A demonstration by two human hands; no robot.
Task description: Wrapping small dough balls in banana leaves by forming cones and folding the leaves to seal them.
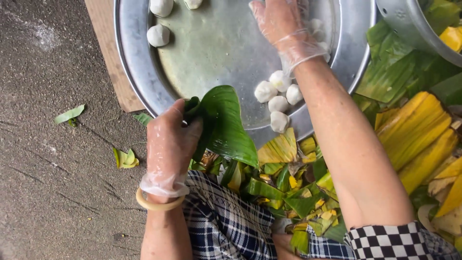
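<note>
Grey concrete floor underlies a round metal tray [134, 62]. Left hand [171, 144] — gloved, fingers closed — grips a folded green leaf [226, 123], long axis running from the hand toward lower right. Right hand [281, 24] reaches, fingers loosely extended, toward white dough balls [279, 96] on the tray — well apart from the leaf.

Glossy green leaf [226, 123], dull metal tray [211, 48].
</note>
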